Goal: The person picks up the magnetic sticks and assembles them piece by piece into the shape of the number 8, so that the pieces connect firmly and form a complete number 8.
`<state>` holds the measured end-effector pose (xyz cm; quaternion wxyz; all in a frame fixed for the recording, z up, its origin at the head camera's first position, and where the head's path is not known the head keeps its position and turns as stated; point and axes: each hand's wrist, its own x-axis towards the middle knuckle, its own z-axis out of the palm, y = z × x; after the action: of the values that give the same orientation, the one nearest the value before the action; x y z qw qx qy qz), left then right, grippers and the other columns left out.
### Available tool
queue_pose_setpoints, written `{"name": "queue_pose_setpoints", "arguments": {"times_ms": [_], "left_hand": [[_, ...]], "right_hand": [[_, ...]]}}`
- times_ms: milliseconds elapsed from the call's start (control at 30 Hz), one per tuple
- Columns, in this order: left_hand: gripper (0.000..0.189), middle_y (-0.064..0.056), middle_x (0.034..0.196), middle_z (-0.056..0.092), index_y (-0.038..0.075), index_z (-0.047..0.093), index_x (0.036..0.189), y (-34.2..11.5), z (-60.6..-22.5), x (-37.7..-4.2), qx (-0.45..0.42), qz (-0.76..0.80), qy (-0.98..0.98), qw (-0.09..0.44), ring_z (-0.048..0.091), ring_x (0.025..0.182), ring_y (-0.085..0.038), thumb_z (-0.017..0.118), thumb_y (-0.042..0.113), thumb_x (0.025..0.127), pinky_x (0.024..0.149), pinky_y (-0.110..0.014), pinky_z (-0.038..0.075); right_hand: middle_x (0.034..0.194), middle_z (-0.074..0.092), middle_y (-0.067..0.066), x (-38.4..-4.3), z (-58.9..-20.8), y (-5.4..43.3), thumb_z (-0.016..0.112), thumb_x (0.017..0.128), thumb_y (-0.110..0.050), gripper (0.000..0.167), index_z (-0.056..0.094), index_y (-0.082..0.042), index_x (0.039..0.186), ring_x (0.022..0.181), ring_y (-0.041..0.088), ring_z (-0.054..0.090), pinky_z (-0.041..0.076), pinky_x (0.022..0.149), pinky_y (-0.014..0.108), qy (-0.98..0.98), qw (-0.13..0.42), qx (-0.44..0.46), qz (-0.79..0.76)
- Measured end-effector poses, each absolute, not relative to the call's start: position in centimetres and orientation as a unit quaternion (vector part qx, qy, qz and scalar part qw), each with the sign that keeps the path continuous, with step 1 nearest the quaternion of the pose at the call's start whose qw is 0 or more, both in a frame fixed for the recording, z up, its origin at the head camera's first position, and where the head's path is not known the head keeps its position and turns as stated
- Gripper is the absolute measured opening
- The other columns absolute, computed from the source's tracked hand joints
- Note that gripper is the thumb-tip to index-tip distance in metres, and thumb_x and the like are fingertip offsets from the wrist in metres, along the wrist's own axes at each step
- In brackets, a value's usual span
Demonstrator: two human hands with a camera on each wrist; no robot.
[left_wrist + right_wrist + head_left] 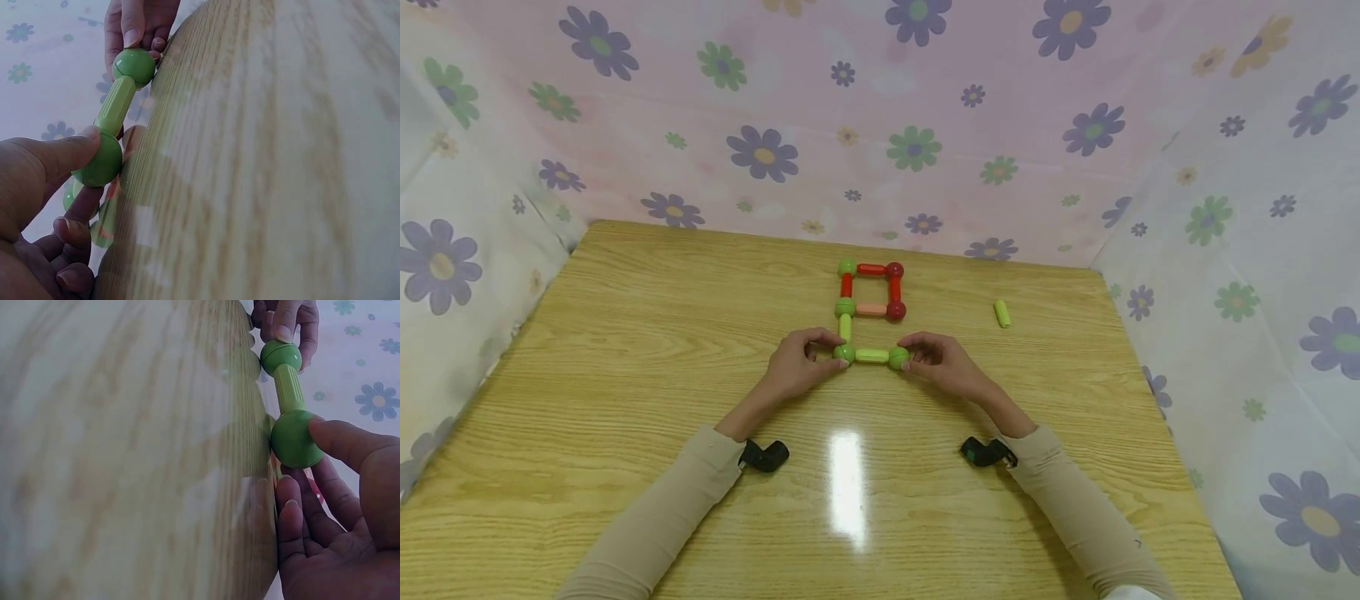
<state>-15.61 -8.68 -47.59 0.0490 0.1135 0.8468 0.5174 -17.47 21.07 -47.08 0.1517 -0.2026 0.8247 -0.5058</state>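
My left hand pinches a green ball between thumb and fingers. Another green ball is pinched by my right hand. A ridged yellow-green rod spans the two balls. From the left ball a second yellow-green rod runs away from me to a green ball at the corner of a square. That square has red rods, a salmon-pink rod, two dark red balls and a green ball at its far left corner.
A loose yellow-green rod lies on the wooden table to the right of the joined pieces. Flowered cloth hangs behind the table and along both sides. Each wrist carries a small black camera.
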Motion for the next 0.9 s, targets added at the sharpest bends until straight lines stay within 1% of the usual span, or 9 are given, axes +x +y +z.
{"name": "queue_pose_setpoints", "arguments": {"times_ms": [67, 267, 433, 567, 733, 800, 900], "left_hand": [[0.027, -0.005, 0.103, 0.071, 0.016, 0.077, 0.111, -8.7, -47.6, -15.6, 0.115, 0.518, 0.846, 0.049, 0.042, 0.062, -0.015, 0.083, 0.022, 0.086, 0.056, -0.026, 0.032], [0.027, -0.005, 0.103, 0.071, 0.016, 0.076, 0.112, -8.7, -47.6, -15.6, 0.116, 0.518, 0.846, 0.049, 0.042, 0.061, -0.015, 0.082, 0.022, 0.087, 0.056, -0.026, 0.032], [0.027, -0.005, 0.103, 0.071, 0.016, 0.076, 0.112, -8.7, -47.5, -15.5, 0.114, 0.518, 0.846, 0.051, 0.042, 0.061, -0.015, 0.082, 0.022, 0.087, 0.056, -0.026, 0.033], [0.027, -0.005, 0.103, 0.071, 0.016, 0.076, 0.112, -8.7, -47.5, -15.5, 0.111, 0.52, 0.845, 0.052, 0.043, 0.062, -0.015, 0.082, 0.021, 0.087, 0.056, -0.026, 0.033], [0.027, -0.005, 0.104, 0.071, 0.016, 0.076, 0.112, -8.7, -47.6, -15.5, 0.113, 0.518, 0.846, 0.051, 0.043, 0.062, -0.015, 0.082, 0.021, 0.087, 0.056, -0.026, 0.033], [0.027, -0.005, 0.104, 0.071, 0.016, 0.076, 0.112, -8.7, -47.6, -15.5, 0.113, 0.518, 0.847, 0.051, 0.043, 0.062, -0.015, 0.082, 0.021, 0.087, 0.056, -0.026, 0.033], [0.027, -0.005, 0.103, 0.07, 0.017, 0.076, 0.112, -8.7, -47.7, -15.6, 0.113, 0.517, 0.847, 0.051, 0.042, 0.061, -0.014, 0.083, 0.022, 0.087, 0.055, -0.026, 0.032]], "right_hand": [[0.103, 0.065, 0.011, -17.5, -47.1, 21.1, 0.07, 0.096, -0.006, 0.031, 0.065, 0.0, 0.126, 0.085, 0.016, 0.058, 0.048, 0.071, 0.023, 0.823, 0.152, -0.203, -0.508], [0.105, 0.066, 0.016, -17.5, -47.1, 21.2, 0.068, 0.097, -0.004, 0.03, 0.065, 0.002, 0.126, 0.085, 0.016, 0.058, 0.049, 0.071, 0.023, 0.813, 0.148, -0.205, -0.525], [0.119, 0.067, 0.019, -17.6, -47.1, 21.5, 0.067, 0.099, -0.007, 0.029, 0.065, 0.002, 0.127, 0.093, 0.016, 0.062, 0.051, 0.079, 0.023, 0.811, 0.137, -0.199, -0.533], [0.125, 0.066, 0.022, -17.7, -46.9, 22.0, 0.064, 0.101, -0.008, 0.03, 0.064, 0.002, 0.129, 0.098, 0.016, 0.066, 0.054, 0.084, 0.025, 0.81, 0.129, -0.181, -0.543], [0.127, 0.063, 0.026, -18.2, -46.3, 23.8, 0.059, 0.104, -0.008, 0.032, 0.06, 0.007, 0.131, 0.1, 0.017, 0.065, 0.054, 0.082, 0.025, 0.801, 0.097, -0.147, -0.572], [0.126, 0.063, 0.024, -18.5, -45.9, 24.8, 0.058, 0.104, -0.01, 0.034, 0.058, 0.01, 0.132, 0.099, 0.016, 0.063, 0.054, 0.08, 0.024, 0.793, 0.074, -0.127, -0.591], [0.121, 0.065, 0.016, -18.9, -45.1, 26.4, 0.058, 0.105, -0.014, 0.037, 0.056, 0.012, 0.132, 0.094, 0.015, 0.062, 0.054, 0.079, 0.026, 0.786, 0.035, -0.094, -0.61]]}}
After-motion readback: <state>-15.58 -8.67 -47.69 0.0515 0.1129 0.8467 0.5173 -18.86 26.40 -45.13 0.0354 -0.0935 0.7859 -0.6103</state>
